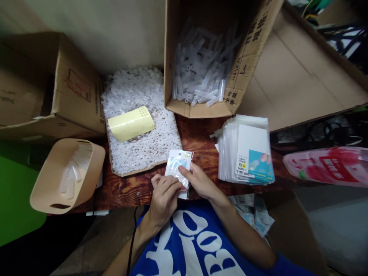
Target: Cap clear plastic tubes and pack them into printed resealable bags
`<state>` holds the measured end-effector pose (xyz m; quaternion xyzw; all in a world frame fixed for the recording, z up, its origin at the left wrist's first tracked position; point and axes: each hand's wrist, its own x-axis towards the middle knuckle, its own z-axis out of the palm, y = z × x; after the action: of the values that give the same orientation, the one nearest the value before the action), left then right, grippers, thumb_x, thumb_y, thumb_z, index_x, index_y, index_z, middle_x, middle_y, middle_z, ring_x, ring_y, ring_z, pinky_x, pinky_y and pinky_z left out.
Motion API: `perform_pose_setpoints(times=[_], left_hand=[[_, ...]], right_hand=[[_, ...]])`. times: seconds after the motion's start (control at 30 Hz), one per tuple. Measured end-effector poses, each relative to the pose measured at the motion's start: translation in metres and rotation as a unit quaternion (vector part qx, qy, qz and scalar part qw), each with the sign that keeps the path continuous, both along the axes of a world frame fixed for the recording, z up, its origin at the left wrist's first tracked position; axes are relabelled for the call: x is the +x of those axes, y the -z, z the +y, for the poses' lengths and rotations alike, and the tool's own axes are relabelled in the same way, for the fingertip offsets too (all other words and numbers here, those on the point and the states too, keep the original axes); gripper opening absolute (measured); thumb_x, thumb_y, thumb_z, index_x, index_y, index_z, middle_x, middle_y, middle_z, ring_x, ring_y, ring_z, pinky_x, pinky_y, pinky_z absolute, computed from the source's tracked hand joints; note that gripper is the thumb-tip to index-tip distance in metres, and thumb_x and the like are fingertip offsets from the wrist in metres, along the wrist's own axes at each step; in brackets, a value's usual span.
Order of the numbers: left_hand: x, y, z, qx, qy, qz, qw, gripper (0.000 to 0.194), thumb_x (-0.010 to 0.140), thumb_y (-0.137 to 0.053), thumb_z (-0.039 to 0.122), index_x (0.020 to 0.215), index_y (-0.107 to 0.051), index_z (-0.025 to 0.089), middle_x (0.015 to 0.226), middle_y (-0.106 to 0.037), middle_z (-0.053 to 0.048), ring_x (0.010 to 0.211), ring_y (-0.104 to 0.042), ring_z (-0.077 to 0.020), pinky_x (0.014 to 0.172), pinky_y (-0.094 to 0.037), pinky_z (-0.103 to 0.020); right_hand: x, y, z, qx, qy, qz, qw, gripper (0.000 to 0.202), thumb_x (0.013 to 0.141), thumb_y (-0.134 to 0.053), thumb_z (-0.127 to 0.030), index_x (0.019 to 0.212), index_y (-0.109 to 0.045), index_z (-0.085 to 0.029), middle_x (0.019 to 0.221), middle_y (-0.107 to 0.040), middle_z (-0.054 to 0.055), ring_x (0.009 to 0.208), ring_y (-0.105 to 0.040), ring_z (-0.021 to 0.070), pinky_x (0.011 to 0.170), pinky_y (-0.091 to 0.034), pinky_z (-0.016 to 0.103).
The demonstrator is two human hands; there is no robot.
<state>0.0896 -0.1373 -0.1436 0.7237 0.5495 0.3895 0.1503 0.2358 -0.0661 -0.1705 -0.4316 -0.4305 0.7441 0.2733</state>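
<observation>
Close to my chest, at the table's front edge, a small white and blue card in a clear sleeve (pixel 175 164) is held between both hands. My right hand (pixel 198 180) grips its right side, with the thumb lying on the front. The curled fingers of my left hand (pixel 166 191) are at its lower left part; whether they pinch anything small besides the card is hidden. Just beyond the card lies a tray heaped with small white plastic pieces (pixel 143 153), with a yellow paper (pixel 132 123) on top. To the right stands a stack of sleeved cards (pixel 244 153).
An open carton (pixel 198 111) of translucent tubes is at the back. Another carton (pixel 77 92) stands at the left, behind a beige basket (pixel 92 180) holding clear pieces. A pink package (pixel 327 165) lies at the right. More sleeved cards (pixel 260 216) are below the table edge.
</observation>
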Motion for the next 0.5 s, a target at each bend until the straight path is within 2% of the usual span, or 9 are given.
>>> perform_pose_setpoints(times=[0.1,0.2,0.3,0.4,0.5], left_hand=[[-0.0005,0.0000,-0.0009,0.032,0.004,0.024,0.999,0.016,0.097,-0.053,0.011,0.093,-0.066,0.020,0.090,-0.076,-0.004,0.088,-0.069,-0.0203,0.087,-0.036,-0.039],[0.0001,-0.0003,-0.0012,-0.024,0.032,0.048,0.998,0.022,0.102,-0.046,0.014,0.098,-0.067,0.020,0.093,-0.075,-0.005,0.090,-0.068,-0.0187,0.090,-0.036,-0.038],[0.0013,-0.0003,-0.0010,-0.050,0.042,0.059,0.996,0.017,0.102,-0.052,0.023,0.106,-0.068,0.020,0.092,-0.073,-0.006,0.089,-0.066,-0.0194,0.089,-0.036,-0.037],[0.0025,-0.0010,-0.0004,-0.053,0.034,0.030,0.998,0.012,0.099,-0.058,0.021,0.101,-0.070,0.021,0.086,-0.072,-0.004,0.086,-0.065,-0.0188,0.088,-0.036,-0.037],[0.0038,-0.0039,-0.0006,-0.041,0.012,-0.023,0.999,0.014,0.098,-0.057,0.015,0.092,-0.069,0.022,0.085,-0.073,-0.002,0.084,-0.066,-0.0177,0.087,-0.038,-0.037]], right_hand=[[-0.0033,0.0005,-0.0034,-0.014,0.022,0.015,1.000,0.042,0.091,-0.063,-0.055,0.105,-0.067,-0.016,0.097,-0.073,0.006,0.084,-0.066,0.0194,0.074,-0.051,0.028],[-0.0045,0.0030,-0.0049,-0.003,0.045,-0.014,0.999,0.042,0.090,-0.064,-0.056,0.102,-0.067,-0.016,0.097,-0.073,0.006,0.084,-0.066,0.0207,0.074,-0.052,0.029],[-0.0039,0.0048,-0.0043,0.007,0.057,-0.054,0.997,0.044,0.089,-0.064,-0.057,0.104,-0.067,-0.016,0.102,-0.074,0.009,0.092,-0.067,0.0248,0.079,-0.054,0.033],[-0.0032,0.0033,-0.0033,0.012,0.050,-0.077,0.996,0.045,0.089,-0.064,-0.057,0.107,-0.067,-0.016,0.102,-0.074,0.010,0.093,-0.068,0.0264,0.081,-0.054,0.035],[-0.0034,-0.0012,-0.0046,0.013,0.047,-0.061,0.997,0.043,0.090,-0.064,-0.057,0.104,-0.067,-0.016,0.102,-0.074,0.009,0.090,-0.068,0.0242,0.079,-0.054,0.033]])
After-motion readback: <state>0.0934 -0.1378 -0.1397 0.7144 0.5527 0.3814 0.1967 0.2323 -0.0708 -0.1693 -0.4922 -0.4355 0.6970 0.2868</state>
